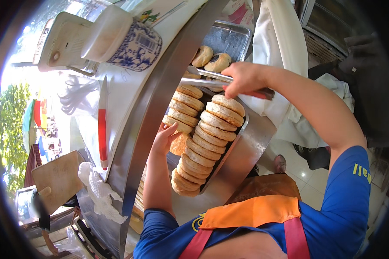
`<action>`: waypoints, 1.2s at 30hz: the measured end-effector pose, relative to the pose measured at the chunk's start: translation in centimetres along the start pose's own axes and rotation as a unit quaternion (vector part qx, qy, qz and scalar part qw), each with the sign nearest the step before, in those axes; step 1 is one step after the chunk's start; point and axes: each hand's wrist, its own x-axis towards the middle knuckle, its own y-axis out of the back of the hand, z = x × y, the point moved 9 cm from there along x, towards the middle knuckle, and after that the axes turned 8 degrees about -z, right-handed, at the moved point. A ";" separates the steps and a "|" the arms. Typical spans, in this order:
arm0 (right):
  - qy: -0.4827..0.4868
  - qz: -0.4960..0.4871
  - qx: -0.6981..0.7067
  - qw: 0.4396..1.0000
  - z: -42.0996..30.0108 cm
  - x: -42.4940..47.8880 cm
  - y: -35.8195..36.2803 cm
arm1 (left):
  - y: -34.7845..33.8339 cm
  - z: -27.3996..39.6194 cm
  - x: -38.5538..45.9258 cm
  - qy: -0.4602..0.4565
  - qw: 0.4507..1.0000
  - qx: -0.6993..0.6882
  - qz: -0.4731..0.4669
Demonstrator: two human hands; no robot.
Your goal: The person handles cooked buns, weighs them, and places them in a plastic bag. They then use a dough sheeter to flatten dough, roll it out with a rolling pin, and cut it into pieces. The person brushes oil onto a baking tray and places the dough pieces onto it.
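In the head view my right hand (244, 79) is closed around metal tongs (210, 82) with dark red handles; their arms reach left over round breads at the back of a dark tray (223, 162). My left hand (166, 137) touches the near end of a row of round flatbreads (185, 108), thumb against the last one. Beside it a longer row of flatbreads (207, 139) leans on edge along the tray's right side. One browner bread (179, 144) lies flat by my left fingers. Past the tongs sit round breads with dark tops (218, 62). What the tong tips hold is hidden.
A metal shelf edge (149, 106) runs along my left. On the white counter above it stand a blue-and-white patterned tub (136, 45), a scale (64, 42), a knife with a red handle (102, 136) and a crumpled white cloth (99, 191). Another metal tray (228, 39) lies farther back.
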 end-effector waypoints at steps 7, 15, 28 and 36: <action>-0.043 0.078 -0.276 0.957 0.3 -1.9 0.4 | -0.5 1.8 -1.7 -0.029 0.985 0.152 0.077; -0.011 0.141 -0.448 0.883 -2.0 3.3 -2.3 | 1.9 3.0 1.7 0.072 0.938 0.339 -0.007; -0.091 -0.119 -0.055 0.987 -6.3 -5.9 -10.3 | 10.3 -1.9 2.7 -0.003 0.973 0.221 0.062; -0.010 -0.031 -0.198 0.980 -7.1 -2.9 -14.4 | 6.7 -0.6 -4.4 0.128 0.920 0.370 0.016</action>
